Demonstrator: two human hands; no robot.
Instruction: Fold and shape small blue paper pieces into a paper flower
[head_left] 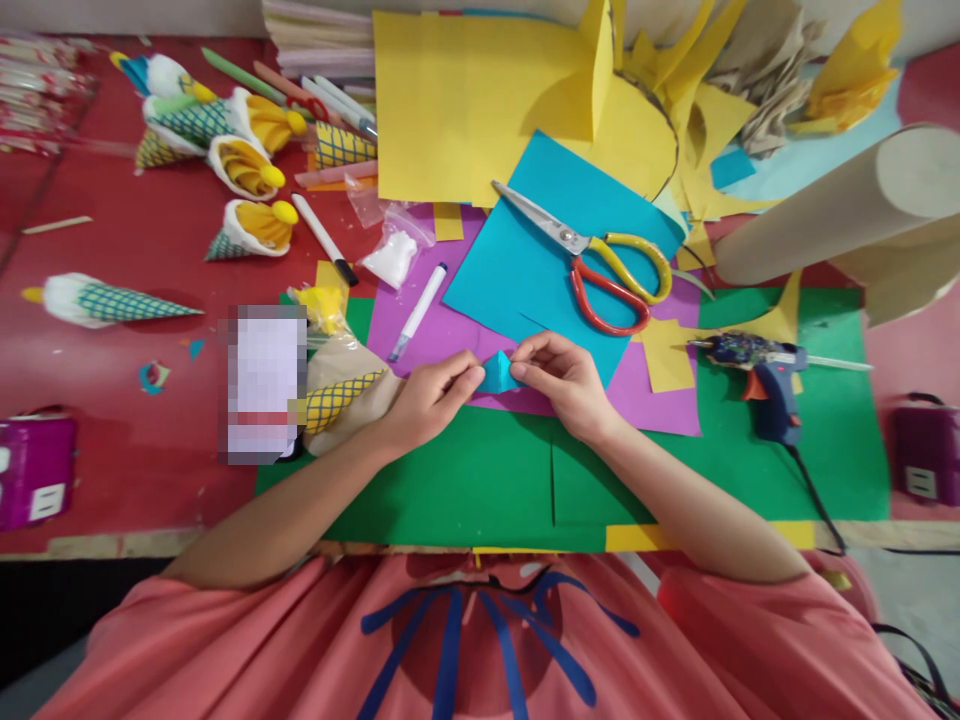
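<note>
A small folded piece of blue paper (498, 374) is held up between my two hands, with a crease down its middle. My left hand (442, 395) pinches its left end between thumb and forefinger. On the other end, the thumb and fingers of my right hand (561, 380) are closed. Just beyond lies a larger blue sheet (517, 235), and across it rest scissors (581, 243) with one yellow and one red handle, blades parted slightly. Purple paper (667, 405) and green paper (450, 480) are spread beneath my hands.
A glue gun (772, 385) lies at right with its cord over the table edge. A large paper roll (817, 215) stands behind it. Several decorated cones (259, 228) sit at left, near a marker (420, 312), a pixelated phone-like object (264, 385) and yellow sheets (465, 100).
</note>
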